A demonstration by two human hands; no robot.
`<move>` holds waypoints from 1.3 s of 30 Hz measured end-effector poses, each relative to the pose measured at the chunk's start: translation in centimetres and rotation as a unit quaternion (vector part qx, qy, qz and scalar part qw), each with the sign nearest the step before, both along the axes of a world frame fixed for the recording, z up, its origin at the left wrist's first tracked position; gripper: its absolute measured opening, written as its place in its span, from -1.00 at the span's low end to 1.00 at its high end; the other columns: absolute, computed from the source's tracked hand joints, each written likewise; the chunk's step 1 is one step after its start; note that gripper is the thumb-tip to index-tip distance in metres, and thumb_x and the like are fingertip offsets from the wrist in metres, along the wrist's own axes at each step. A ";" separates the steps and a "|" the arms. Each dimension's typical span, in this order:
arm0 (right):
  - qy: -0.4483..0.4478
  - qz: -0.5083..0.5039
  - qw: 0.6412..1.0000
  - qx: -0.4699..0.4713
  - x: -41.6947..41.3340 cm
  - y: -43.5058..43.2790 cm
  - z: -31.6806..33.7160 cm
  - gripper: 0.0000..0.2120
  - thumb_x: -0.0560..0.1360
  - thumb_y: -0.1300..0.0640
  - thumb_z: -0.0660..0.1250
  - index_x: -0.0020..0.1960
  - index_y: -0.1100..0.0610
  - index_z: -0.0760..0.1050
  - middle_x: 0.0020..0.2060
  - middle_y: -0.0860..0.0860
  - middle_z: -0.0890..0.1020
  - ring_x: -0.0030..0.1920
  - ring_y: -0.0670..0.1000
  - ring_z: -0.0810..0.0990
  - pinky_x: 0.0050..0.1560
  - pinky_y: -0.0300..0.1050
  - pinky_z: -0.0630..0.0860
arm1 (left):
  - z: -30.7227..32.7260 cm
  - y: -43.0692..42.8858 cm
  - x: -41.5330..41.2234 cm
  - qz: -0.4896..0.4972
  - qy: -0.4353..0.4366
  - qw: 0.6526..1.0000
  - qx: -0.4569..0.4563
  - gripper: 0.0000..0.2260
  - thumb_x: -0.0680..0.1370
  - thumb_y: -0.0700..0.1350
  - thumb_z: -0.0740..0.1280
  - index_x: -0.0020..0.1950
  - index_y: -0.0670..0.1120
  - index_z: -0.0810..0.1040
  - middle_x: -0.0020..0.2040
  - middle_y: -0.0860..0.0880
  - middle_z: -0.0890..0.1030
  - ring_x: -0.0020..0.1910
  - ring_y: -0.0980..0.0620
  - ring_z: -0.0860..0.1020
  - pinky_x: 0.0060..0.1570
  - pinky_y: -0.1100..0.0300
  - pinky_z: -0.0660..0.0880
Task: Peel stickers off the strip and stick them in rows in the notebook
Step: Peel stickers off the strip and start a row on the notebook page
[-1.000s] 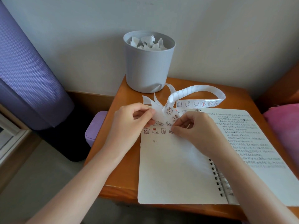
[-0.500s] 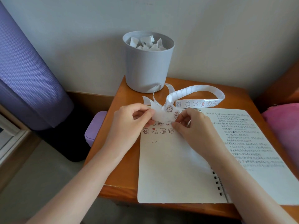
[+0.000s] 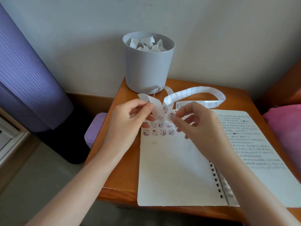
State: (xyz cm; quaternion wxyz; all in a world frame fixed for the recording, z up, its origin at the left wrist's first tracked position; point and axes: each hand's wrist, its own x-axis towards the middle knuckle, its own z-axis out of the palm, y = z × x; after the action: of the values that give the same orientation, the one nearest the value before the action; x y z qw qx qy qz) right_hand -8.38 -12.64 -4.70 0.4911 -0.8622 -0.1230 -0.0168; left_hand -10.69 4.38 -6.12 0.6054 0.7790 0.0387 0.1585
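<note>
An open spiral notebook (image 3: 175,168) lies on the small wooden table (image 3: 123,173). Rows of small cartoon stickers (image 3: 158,128) fill the top of its blank left page. A long white sticker strip (image 3: 195,92) loops over the table behind the notebook. My left hand (image 3: 130,121) pinches the strip's near end above the page. My right hand (image 3: 195,126) pinches a sticker (image 3: 171,115) at the strip's edge with thumb and forefinger.
A grey bin (image 3: 147,62) full of white paper scraps stands at the table's back edge against the wall. A purple rolled mat (image 3: 27,75) leans at the left, a purple box (image 3: 93,129) sits beside the table, and pink fabric (image 3: 286,128) lies at the right.
My right hand has lifted off the page and come up to the strip, where its fingertips now pinch a sticker. My left hand has kept its hold on the strip.
</note>
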 end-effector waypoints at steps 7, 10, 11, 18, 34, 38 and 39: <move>-0.050 0.015 0.997 0.052 -0.9 1.1 0.4 -0.92 0.42 0.19 0.45 -0.14 0.04 0.62 -0.29 -0.19 0.63 -0.29 -0.19 0.54 -0.28 -0.39 0.42 | 0.4 -0.1 -0.2 -0.010 -0.012 1.000 -0.023 -0.87 0.57 -0.13 0.31 -0.02 -0.14 0.64 -0.22 0.02 0.68 -0.23 0.15 0.66 -0.28 0.36 0.57; -0.069 0.006 0.996 0.059 -0.7 1.2 0.1 -0.88 0.41 0.22 0.45 -0.13 0.03 0.58 -0.26 -0.16 0.64 -0.24 -0.13 0.56 -0.28 -0.36 0.43 | 0.5 -0.2 -0.2 -0.022 -0.008 0.999 -0.034 -0.87 0.57 -0.14 0.31 0.00 -0.14 0.63 -0.20 0.02 0.67 -0.22 0.13 0.66 -0.28 0.34 0.57; -0.071 0.006 0.996 0.062 -0.6 1.2 0.1 -0.87 0.41 0.22 0.46 -0.13 0.03 0.57 -0.27 -0.14 0.64 -0.25 -0.13 0.56 -0.28 -0.35 0.42 | 0.6 -0.2 -0.3 -0.027 -0.005 0.999 -0.042 -0.87 0.57 -0.15 0.31 0.00 -0.15 0.63 -0.19 0.02 0.67 -0.21 0.14 0.66 -0.30 0.36 0.56; -0.079 0.019 0.994 0.077 -0.6 1.1 0.4 -0.89 0.43 0.26 0.43 -0.16 0.06 0.58 -0.26 -0.14 0.64 -0.29 -0.19 0.54 -0.31 -0.38 0.39 | 0.7 -0.4 -0.5 -0.042 0.010 0.998 -0.044 -0.81 0.57 -0.04 0.28 -0.03 -0.11 0.64 -0.19 0.02 0.68 -0.17 0.17 0.65 -0.19 0.35 0.57; -0.102 0.020 0.994 0.021 -0.5 1.0 0.0 -0.92 0.44 0.23 0.42 -0.11 0.08 0.63 -0.25 -0.17 0.64 -0.27 -0.21 0.52 -0.28 -0.45 0.37 | 0.3 -0.4 -0.2 -0.071 0.003 0.997 0.008 -0.91 0.52 -0.17 0.37 -0.04 -0.14 0.65 -0.22 -0.01 0.68 -0.22 0.13 0.66 -0.21 0.36 0.57; -0.104 0.023 0.994 0.013 -0.5 0.9 0.0 -0.94 0.43 0.22 0.45 -0.12 0.10 0.63 -0.27 -0.16 0.63 -0.29 -0.23 0.51 -0.30 -0.45 0.36 | 0.3 -0.5 -0.3 -0.074 0.002 0.997 0.004 -0.91 0.51 -0.18 0.38 -0.04 -0.14 0.66 -0.23 -0.02 0.68 -0.23 0.11 0.67 -0.20 0.36 0.57; -0.105 0.024 0.994 0.012 -0.5 0.9 0.0 -0.95 0.42 0.22 0.45 -0.13 0.10 0.63 -0.27 -0.16 0.63 -0.30 -0.22 0.51 -0.30 -0.46 0.36 | 0.3 -0.5 -0.2 -0.073 0.004 0.997 0.004 -0.90 0.51 -0.17 0.38 -0.04 -0.14 0.66 -0.23 -0.02 0.69 -0.23 0.12 0.67 -0.20 0.37 0.57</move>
State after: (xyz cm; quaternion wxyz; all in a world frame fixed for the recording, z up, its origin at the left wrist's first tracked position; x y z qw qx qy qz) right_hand -8.84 -11.73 -4.68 0.4863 -0.8464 -0.1942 -0.0968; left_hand -10.93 3.89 -5.80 0.6120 0.7828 -0.0166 0.1113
